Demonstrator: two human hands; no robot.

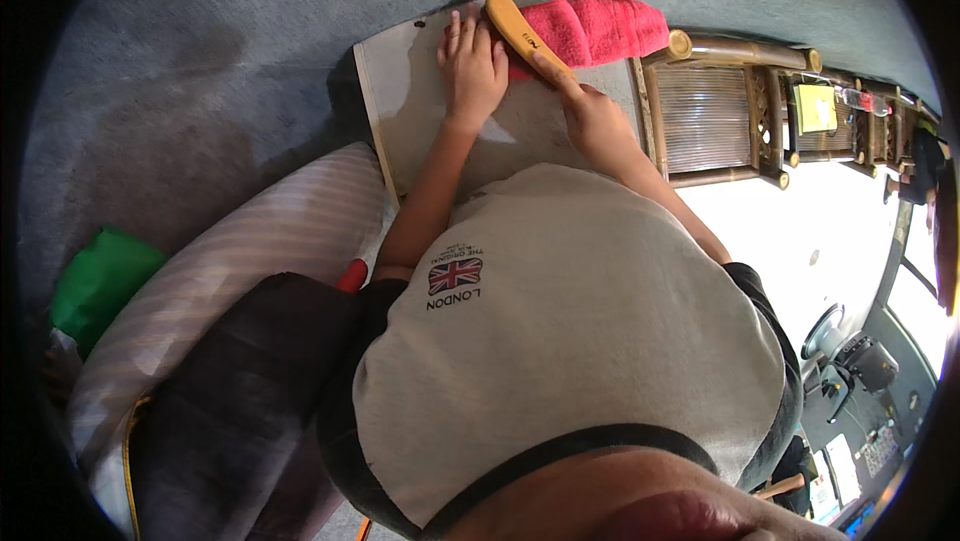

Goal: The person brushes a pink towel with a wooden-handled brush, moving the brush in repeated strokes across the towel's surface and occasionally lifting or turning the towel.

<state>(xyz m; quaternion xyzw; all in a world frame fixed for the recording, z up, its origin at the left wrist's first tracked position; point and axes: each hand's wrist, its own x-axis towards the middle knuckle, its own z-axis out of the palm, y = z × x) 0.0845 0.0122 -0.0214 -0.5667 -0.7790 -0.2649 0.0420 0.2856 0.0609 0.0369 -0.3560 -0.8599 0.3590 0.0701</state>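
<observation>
My right hand (598,119) grips the narrow end of a curved yellow-brown tool (519,29), which looks wooden and bears dark writing. One finger stretches along its top. The tool's broad end lies over a folded red towel (600,32) and points away from me. On the towel's left part rests my left hand (472,72), palm down with fingers a little apart, beside the tool. Red cloth shows at both sides of that hand. Under the towel is a pale tabletop (405,94) with a worn edge. The tool's underside is hidden.
Bamboo furniture (705,117) adjoins the table's right side, with a yellow item (815,107) and a plastic bottle (866,102) farther along. A striped bulky bundle (262,211), dark cloth (247,361) and green bag (105,286) lie left. An electric fan (862,361) and people are at right.
</observation>
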